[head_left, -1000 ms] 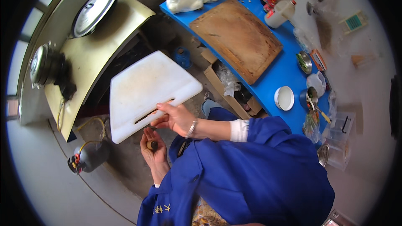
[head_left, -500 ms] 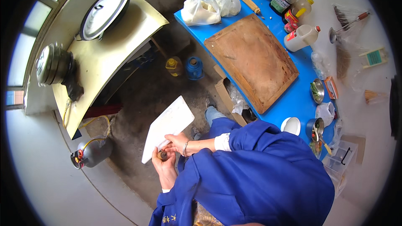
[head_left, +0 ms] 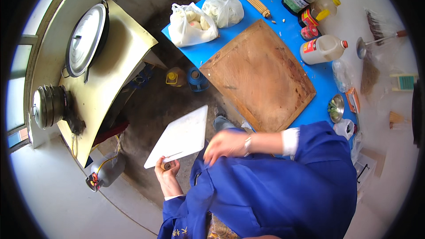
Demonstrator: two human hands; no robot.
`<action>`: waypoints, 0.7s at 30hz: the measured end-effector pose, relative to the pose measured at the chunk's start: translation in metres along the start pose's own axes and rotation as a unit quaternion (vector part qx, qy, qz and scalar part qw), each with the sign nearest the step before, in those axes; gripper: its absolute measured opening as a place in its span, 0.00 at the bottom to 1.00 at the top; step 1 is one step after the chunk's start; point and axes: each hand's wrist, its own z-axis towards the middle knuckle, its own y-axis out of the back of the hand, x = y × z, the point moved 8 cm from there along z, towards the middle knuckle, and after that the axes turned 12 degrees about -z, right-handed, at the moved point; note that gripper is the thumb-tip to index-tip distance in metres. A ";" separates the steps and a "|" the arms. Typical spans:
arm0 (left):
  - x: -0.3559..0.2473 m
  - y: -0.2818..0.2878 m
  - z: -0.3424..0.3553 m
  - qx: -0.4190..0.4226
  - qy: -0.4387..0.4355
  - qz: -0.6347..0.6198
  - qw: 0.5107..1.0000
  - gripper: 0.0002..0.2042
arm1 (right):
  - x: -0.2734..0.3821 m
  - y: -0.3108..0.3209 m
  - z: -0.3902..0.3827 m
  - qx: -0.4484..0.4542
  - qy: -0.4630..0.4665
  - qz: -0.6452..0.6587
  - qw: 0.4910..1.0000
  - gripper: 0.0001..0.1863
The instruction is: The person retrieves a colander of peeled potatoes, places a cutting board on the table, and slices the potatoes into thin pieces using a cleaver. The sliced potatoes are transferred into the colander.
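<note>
A white rectangular board (head_left: 179, 138) is held out over the floor at its lower edge by my left hand (head_left: 168, 180). The same hand's fingers curl round a brown wooden piece with a round end (head_left: 166, 166), perhaps a handle; the rest of it is hidden. A thin dark line runs along the board near those fingers. My right hand (head_left: 225, 145) is apart from the board, above the blue clothing on my body, with its fingers pointing down and left. Motion smears them, so whether they hold anything is unclear.
A wooden board (head_left: 261, 77) lies on the blue table (head_left: 186, 53), beside white plastic bags (head_left: 192, 25), bottles (head_left: 325, 49) and a metal bowl (head_left: 336, 108). A lidded wok (head_left: 87, 40) and stacked pots (head_left: 48, 106) stand on the left counter (head_left: 110, 57). A gas cylinder (head_left: 108, 170) stands below.
My right hand has left the board and moved right, toward my body. My left hand keeps the board and wooden piece, and the board has tilted slightly. The whole view has shifted.
</note>
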 end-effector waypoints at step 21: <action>-0.086 0.060 0.021 0.071 -0.082 -0.035 0.993 0.09 | 0.287 0.510 -0.142 -0.782 -0.147 -0.492 0.353 0.32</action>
